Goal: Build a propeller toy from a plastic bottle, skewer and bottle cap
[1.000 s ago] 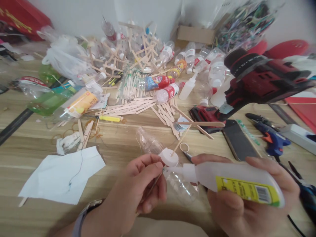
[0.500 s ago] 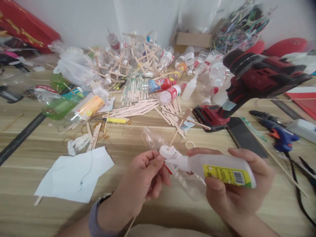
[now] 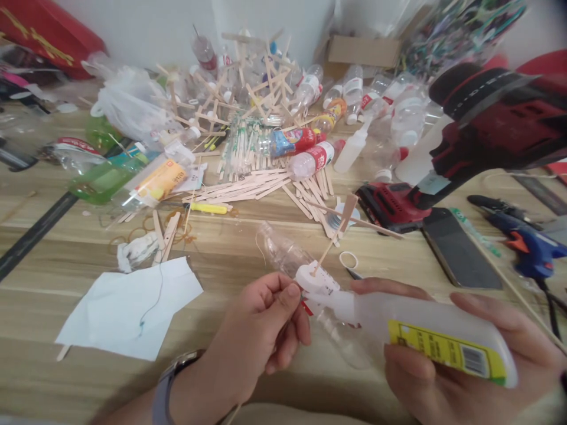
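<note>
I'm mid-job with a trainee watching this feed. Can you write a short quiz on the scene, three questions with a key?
1. True or false: the right hand holds the yellow-labelled bottle.

2. Which of these lies nearest the drill?
A) the white sheet
B) the phone
C) the plastic bag

3. Fill the gap: the thin stick slants up from a round white ____ beside the left hand.

Key: 1 true; 2 B; 3 cap.
</note>
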The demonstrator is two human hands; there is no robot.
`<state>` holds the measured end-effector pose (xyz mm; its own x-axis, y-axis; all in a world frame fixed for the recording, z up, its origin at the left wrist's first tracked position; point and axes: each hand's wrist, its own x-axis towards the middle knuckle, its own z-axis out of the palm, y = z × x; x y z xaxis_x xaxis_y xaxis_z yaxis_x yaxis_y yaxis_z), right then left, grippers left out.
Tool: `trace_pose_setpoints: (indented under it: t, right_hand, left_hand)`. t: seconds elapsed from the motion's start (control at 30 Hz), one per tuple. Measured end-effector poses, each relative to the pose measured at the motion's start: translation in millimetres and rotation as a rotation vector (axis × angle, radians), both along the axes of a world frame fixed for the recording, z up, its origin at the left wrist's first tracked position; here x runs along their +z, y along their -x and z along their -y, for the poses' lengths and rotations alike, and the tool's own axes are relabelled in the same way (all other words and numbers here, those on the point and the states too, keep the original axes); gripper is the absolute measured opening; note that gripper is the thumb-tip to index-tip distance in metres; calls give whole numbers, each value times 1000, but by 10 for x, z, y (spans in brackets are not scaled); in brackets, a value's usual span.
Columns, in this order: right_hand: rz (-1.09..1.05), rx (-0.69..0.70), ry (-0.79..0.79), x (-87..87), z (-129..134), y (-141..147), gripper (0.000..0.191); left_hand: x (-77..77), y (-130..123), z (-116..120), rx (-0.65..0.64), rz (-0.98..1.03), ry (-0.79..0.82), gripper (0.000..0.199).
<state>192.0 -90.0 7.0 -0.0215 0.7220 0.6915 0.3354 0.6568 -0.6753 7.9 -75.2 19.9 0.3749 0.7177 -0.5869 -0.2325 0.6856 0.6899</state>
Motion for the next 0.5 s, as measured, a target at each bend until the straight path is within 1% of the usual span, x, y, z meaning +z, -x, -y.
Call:
trace_pose_setpoints:
  t: [0.07,0.13,0.2,0.23,0.37,0.47,0.5]
  right_hand:
    - [16,2,0,17,-5,0,52]
    - [32,-1,-1,25,-7,3,46]
    - [20,-12,17,18,-5,5,40]
    - [2,-20,23,9,-2,4,40]
    - [-47,-3,36,-51,11,-16,54]
    - [-43,11,52,-89,19,-33,58]
    - [-49,-11,66,-92,21,-37,58]
  left_hand:
    - [5,-7,-1,17,12,19,33]
    - [5,-13,0,32,34,27,29]
    - [3,-16,1,41,64,27,26]
    - [0,-16,1,42,76,26,23]
    - [-15,-17,-5,26,76,37,17]
    - [-26,-18,-1,25,45,46,16]
    - [-29,-18,4,26,31,46,16]
